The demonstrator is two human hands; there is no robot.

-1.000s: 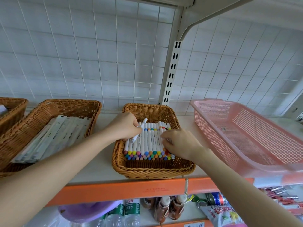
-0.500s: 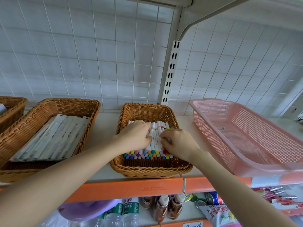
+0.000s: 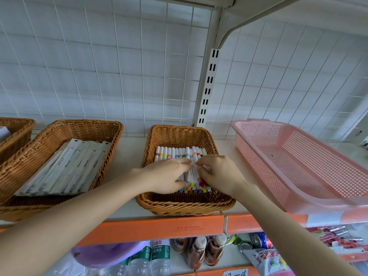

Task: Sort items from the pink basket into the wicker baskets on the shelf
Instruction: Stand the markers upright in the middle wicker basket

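The markers (image 3: 180, 152) lie in a row in the middle wicker basket (image 3: 179, 207) on the shelf (image 3: 132, 154). The left hand (image 3: 169, 174) lies on them nearly flat, with fingers stretched. The right hand (image 3: 219, 174) touches them with bent fingertips; whether it pinches one, I cannot tell. The pink basket (image 3: 256, 156) stands just to the right.

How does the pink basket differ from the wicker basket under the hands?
The pink basket is perforated plastic, the wicker basket woven brown cane. The pink basket shows no items; the wicker basket holds a row of markers. The left hand and right hand touch those markers; the pink basket is untouched. Both sit on the same shelf.
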